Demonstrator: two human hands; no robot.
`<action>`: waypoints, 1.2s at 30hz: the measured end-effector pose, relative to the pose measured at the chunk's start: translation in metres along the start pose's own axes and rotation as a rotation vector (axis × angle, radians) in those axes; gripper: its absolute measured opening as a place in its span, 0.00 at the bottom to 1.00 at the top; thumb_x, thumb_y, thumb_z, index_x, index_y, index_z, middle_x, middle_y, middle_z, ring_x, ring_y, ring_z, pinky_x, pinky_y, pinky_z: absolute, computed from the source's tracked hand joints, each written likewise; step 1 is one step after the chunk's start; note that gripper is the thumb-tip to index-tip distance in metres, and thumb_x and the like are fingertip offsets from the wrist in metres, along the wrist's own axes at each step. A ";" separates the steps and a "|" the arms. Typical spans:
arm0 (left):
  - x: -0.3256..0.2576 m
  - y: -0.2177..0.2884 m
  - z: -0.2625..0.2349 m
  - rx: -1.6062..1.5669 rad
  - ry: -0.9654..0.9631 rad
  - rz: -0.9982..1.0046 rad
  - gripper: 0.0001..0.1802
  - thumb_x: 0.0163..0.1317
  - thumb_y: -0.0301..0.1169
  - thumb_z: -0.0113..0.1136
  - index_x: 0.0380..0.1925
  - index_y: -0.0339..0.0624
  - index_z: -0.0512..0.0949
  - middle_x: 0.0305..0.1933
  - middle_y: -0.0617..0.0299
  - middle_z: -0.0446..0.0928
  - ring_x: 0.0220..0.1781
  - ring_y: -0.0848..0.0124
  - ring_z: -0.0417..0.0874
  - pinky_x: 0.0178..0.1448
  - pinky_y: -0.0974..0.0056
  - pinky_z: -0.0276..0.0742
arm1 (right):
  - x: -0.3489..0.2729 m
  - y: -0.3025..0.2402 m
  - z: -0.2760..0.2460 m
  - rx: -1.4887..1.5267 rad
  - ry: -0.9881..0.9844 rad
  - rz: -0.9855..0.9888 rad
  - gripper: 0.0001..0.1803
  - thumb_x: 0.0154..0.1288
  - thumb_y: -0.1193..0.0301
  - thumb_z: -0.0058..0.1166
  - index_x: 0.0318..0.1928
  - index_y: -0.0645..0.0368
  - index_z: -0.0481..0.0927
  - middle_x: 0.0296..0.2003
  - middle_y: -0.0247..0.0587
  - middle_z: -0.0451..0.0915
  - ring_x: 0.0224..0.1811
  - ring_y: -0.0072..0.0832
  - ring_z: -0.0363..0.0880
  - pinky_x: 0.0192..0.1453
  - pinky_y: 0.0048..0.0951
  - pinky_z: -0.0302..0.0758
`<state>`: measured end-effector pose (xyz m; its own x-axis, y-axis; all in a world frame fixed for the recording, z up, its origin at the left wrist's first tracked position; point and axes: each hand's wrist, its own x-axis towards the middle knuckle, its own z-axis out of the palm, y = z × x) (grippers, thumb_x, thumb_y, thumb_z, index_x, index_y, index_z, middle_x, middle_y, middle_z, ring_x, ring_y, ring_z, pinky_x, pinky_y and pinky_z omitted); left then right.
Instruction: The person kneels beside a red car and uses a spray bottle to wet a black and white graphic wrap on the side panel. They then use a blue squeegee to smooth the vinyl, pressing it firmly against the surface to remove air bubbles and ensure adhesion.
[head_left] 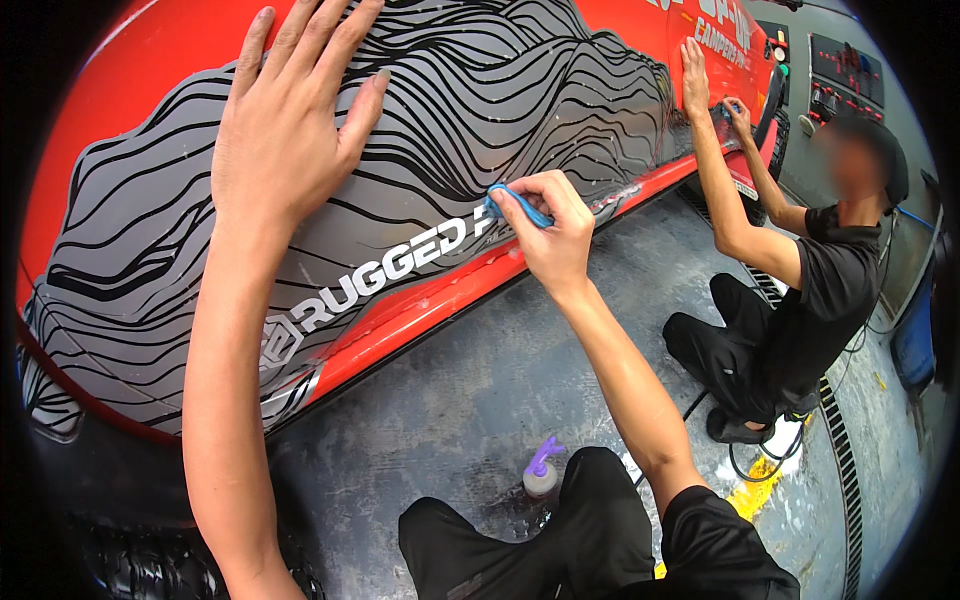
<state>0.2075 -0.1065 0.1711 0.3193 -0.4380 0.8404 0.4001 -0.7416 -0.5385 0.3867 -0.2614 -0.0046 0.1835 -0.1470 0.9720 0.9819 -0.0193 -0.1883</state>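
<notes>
My left hand (pixel 290 120) lies flat against the vehicle's red side panel (pixel 150 50), fingers stretched out over grey graphics with wavy black lines (pixel 450 100). My right hand (pixel 553 225) is closed around a small blue pad (pixel 528 205). It presses the pad to the panel, over the end of the white lettering (pixel 390 265), low on the side. Whether the pad is a clay bar or a folded cloth I cannot tell. Wet spots and droplets show on the panel and along the red sill (pixel 430 310).
A spray bottle with a purple trigger (pixel 541 475) stands on the wet grey floor (pixel 430 400) by my knees. To my right a crouching person (pixel 835 270) in black has both hands at the same vehicle's side. A slotted drain (pixel 850 480) and black hose (pixel 745 470) lie there.
</notes>
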 end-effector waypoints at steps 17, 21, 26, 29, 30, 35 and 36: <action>0.003 0.000 -0.007 -0.026 -0.080 -0.012 0.38 0.80 0.48 0.55 0.84 0.44 0.66 0.90 0.54 0.62 0.94 0.59 0.55 0.96 0.48 0.43 | 0.061 -0.034 0.030 0.141 0.032 -0.104 0.09 0.67 0.74 0.79 0.40 0.63 0.89 0.34 0.35 0.87 0.33 0.18 0.82 0.37 0.23 0.76; 0.001 0.004 -0.004 -0.022 -0.043 -0.037 0.38 0.80 0.48 0.54 0.84 0.44 0.66 0.91 0.54 0.61 0.94 0.59 0.55 0.96 0.48 0.44 | 0.034 -0.018 0.016 0.089 -0.024 -0.029 0.09 0.68 0.74 0.79 0.40 0.64 0.89 0.34 0.34 0.87 0.32 0.15 0.80 0.36 0.23 0.75; 0.000 -0.003 -0.001 -0.024 0.002 0.007 0.38 0.79 0.48 0.56 0.84 0.44 0.67 0.90 0.54 0.63 0.93 0.58 0.57 0.96 0.47 0.46 | 0.061 -0.035 0.032 0.174 0.012 -0.031 0.10 0.67 0.73 0.79 0.39 0.64 0.88 0.34 0.38 0.86 0.32 0.23 0.83 0.37 0.27 0.79; 0.001 0.000 0.002 -0.061 0.032 -0.016 0.38 0.78 0.47 0.58 0.83 0.43 0.68 0.89 0.53 0.64 0.93 0.58 0.58 0.95 0.46 0.47 | 0.043 -0.023 0.025 0.200 0.018 0.024 0.11 0.65 0.72 0.80 0.38 0.63 0.88 0.33 0.40 0.86 0.30 0.27 0.82 0.35 0.30 0.78; 0.001 -0.001 0.001 -0.072 0.026 -0.009 0.38 0.78 0.47 0.58 0.83 0.43 0.68 0.89 0.53 0.64 0.93 0.58 0.59 0.95 0.46 0.48 | 0.047 -0.028 0.027 0.243 0.016 0.052 0.11 0.64 0.72 0.80 0.38 0.63 0.88 0.33 0.40 0.87 0.30 0.27 0.83 0.35 0.30 0.78; 0.000 -0.003 0.001 -0.136 0.122 0.049 0.33 0.78 0.40 0.59 0.79 0.39 0.72 0.85 0.48 0.69 0.90 0.52 0.63 0.93 0.44 0.52 | 0.086 -0.047 0.037 0.242 -0.004 -0.019 0.12 0.64 0.70 0.80 0.38 0.63 0.89 0.33 0.41 0.87 0.29 0.30 0.82 0.38 0.32 0.80; -0.002 -0.005 0.004 -0.123 0.102 0.034 0.34 0.79 0.42 0.58 0.81 0.46 0.70 0.87 0.55 0.67 0.91 0.59 0.61 0.94 0.47 0.50 | 0.079 -0.040 0.032 0.172 -0.021 -0.025 0.11 0.64 0.70 0.81 0.38 0.63 0.90 0.32 0.40 0.87 0.29 0.29 0.82 0.37 0.31 0.80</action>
<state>0.2081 -0.0999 0.1720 0.2390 -0.5086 0.8272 0.2804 -0.7794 -0.5603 0.3631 -0.2401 0.0848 0.1584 -0.1279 0.9791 0.9793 0.1472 -0.1392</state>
